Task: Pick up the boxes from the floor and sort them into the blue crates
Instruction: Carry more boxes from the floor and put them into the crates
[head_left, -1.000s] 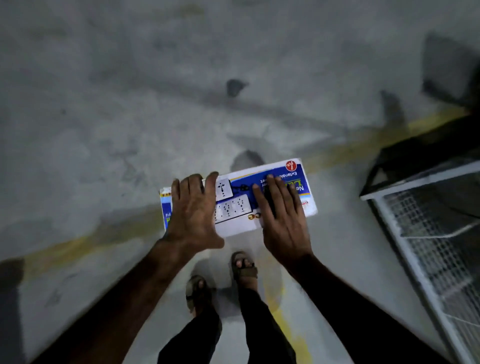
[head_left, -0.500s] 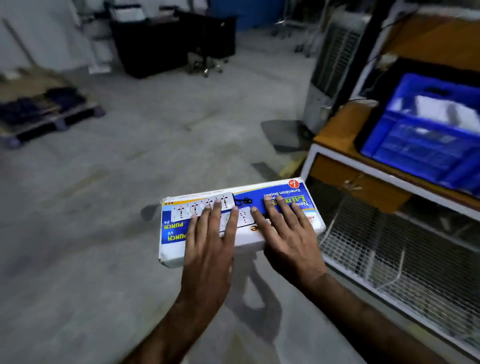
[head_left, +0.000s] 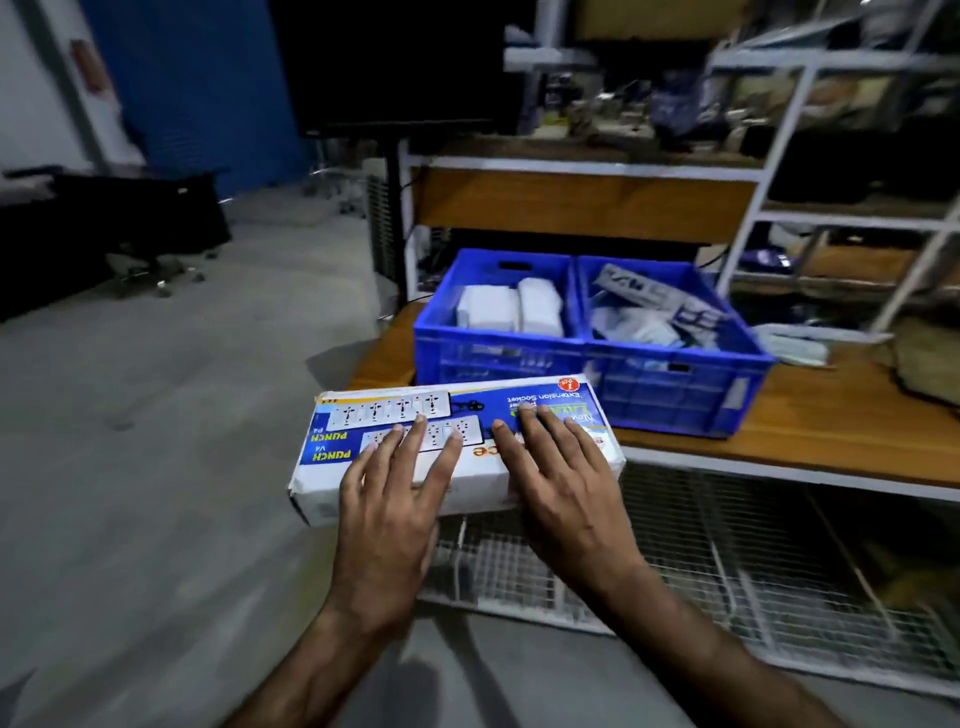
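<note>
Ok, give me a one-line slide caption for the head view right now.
Both hands, left and right, carry an extension socket box toward two blue crates on a wooden shelf.

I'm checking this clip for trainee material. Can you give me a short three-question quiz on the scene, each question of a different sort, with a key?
1. True or false: the extension socket box already lies inside a crate.
2. Which crate holds plain white packs: A, the left blue crate, or B, the right blue crate?
3. What do the left hand and right hand hold?

Key:
1. False; it is held in the air, in front of the crates.
2. A.
3. The extension socket box, fingers flat on top.
</note>
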